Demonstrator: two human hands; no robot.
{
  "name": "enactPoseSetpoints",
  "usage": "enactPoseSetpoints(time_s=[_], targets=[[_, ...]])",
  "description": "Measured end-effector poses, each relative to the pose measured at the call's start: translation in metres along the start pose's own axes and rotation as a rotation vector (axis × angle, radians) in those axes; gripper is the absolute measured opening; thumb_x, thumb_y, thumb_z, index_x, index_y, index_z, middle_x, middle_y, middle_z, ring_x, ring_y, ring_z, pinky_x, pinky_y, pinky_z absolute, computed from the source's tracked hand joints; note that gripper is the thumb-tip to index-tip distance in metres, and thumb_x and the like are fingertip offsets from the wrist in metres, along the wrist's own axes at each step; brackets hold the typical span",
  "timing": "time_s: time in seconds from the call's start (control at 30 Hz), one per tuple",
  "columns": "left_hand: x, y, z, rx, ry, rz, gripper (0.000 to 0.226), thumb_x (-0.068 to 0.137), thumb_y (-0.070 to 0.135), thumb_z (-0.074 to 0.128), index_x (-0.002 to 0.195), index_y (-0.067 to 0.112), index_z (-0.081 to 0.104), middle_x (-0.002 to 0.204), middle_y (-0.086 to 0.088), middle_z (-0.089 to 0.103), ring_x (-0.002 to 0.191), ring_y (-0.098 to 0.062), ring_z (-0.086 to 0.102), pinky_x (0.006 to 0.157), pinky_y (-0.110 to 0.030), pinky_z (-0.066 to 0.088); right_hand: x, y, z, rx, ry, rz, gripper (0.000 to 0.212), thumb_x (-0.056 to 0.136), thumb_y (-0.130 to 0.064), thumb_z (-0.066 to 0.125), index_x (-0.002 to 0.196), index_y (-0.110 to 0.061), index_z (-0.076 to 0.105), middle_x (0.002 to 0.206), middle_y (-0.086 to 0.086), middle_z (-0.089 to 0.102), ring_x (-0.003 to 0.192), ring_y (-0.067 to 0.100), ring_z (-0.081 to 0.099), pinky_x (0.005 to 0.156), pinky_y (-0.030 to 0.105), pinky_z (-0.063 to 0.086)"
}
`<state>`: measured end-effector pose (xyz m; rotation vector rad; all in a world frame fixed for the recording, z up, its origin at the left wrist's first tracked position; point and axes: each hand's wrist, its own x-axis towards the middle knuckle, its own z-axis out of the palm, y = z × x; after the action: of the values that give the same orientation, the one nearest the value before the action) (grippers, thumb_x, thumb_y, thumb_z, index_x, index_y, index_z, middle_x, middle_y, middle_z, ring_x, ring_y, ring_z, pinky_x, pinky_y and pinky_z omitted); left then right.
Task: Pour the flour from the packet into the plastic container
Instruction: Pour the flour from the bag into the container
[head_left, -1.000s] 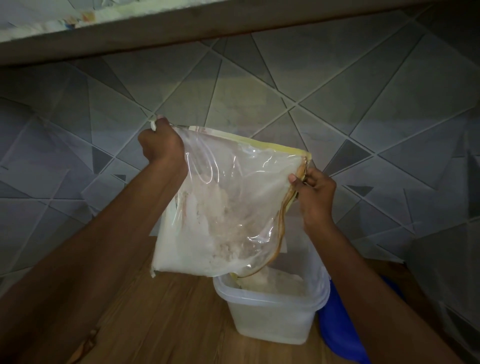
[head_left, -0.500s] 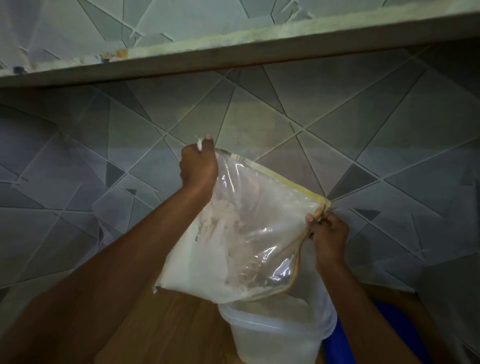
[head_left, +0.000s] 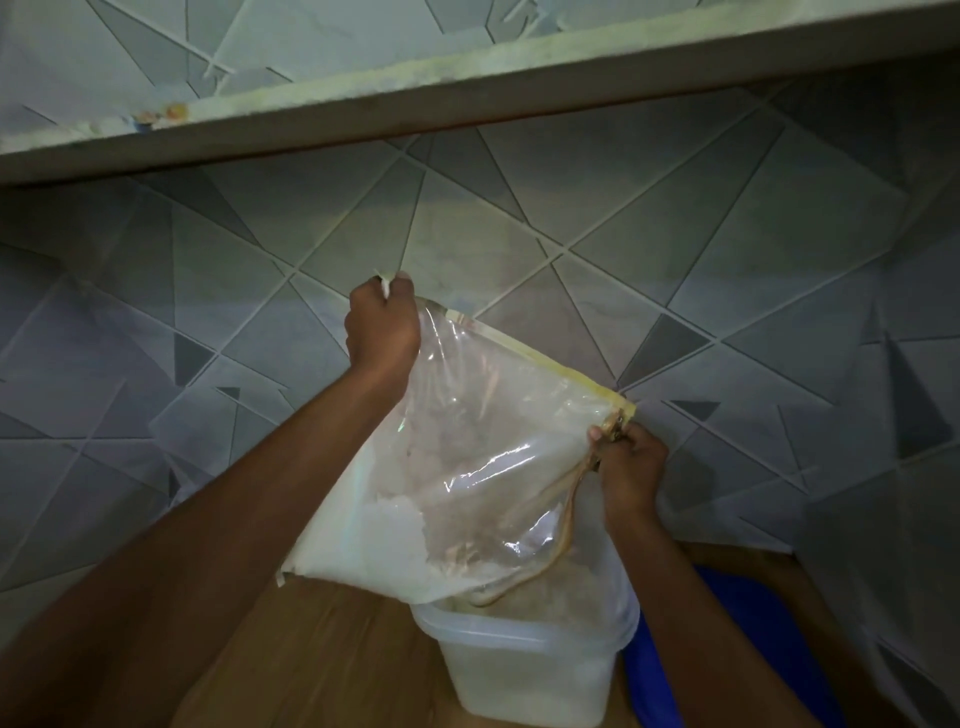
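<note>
Clear plastic makes up the packet (head_left: 483, 447), which is held up in the air and tipped. Its top left corner is pinched in the closed left hand (head_left: 382, 330). White flour (head_left: 374, 545) is piled in its low left part. Its open mouth hangs down into the plastic container (head_left: 524, 670), where some flour is already seen. The right corner is gripped tight by the right hand (head_left: 631, 465). The container is set on a wooden top (head_left: 322, 660), close to the tiled wall (head_left: 727, 249). Something blue (head_left: 727, 649) is seen just right of it.
</note>
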<state>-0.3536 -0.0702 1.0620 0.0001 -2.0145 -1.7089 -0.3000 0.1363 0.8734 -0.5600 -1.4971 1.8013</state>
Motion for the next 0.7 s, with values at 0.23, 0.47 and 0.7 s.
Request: enactPoseSetpoints(time_s=[0.23,0.47,0.7], targets=[[-0.001,-0.005,-0.006,-0.149,-0.183,-0.009,0.043,0.091,0.055,0.055,0.100,0.014,0.064,0.098,-0.003,0.067,0.097,-0.024,0.065,0.095,-0.039,0.048,-0.001,0.005,-0.005,-0.027,-0.016,0.000,0.017,0.085,-0.001,0.075,0.086,-0.017,0.069,0.082,-0.002,0.070,0.084,0.025,0.068,0.086,0.045,0.058],[0.004,-0.009,-0.024,-0.226,-0.291,0.075,0.037,0.104,0.036,0.050,0.085,0.012,0.071,0.089,-0.013,0.075,0.081,-0.026,0.071,0.087,-0.041,0.055,-0.003,0.005,-0.006,-0.070,-0.011,-0.007,0.018,0.085,-0.003,0.075,0.084,-0.019,0.069,0.081,-0.006,0.069,0.080,0.020,0.068,0.089,0.051,0.058],[0.011,-0.012,-0.034,-0.083,-0.190,0.279,0.029,0.103,0.029,0.053,0.091,0.025,0.079,0.089,0.001,0.078,0.090,-0.015,0.072,0.092,-0.039,0.054,-0.002,0.003,-0.004,-0.085,-0.014,-0.026,0.018,0.085,-0.003,0.075,0.086,-0.019,0.069,0.081,-0.007,0.070,0.083,0.023,0.069,0.088,0.055,0.058]])
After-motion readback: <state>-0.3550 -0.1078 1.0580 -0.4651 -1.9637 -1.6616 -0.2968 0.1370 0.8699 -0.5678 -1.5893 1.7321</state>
